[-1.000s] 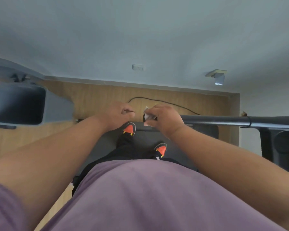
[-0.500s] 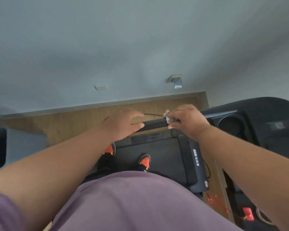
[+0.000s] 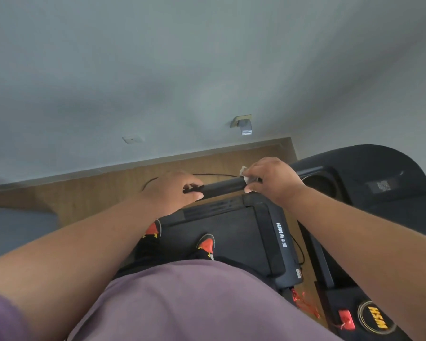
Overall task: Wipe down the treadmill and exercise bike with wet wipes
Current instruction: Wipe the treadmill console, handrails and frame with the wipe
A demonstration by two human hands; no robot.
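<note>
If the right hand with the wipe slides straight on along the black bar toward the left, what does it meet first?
Most likely the left hand, which grips the same handlebar near its end. Between it and the right hand with the wet wipe, only bare bar shows.

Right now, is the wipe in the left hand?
No, the white wipe is pinched in the right hand against the black handlebar, while the left hand grips the bar's end.
</note>
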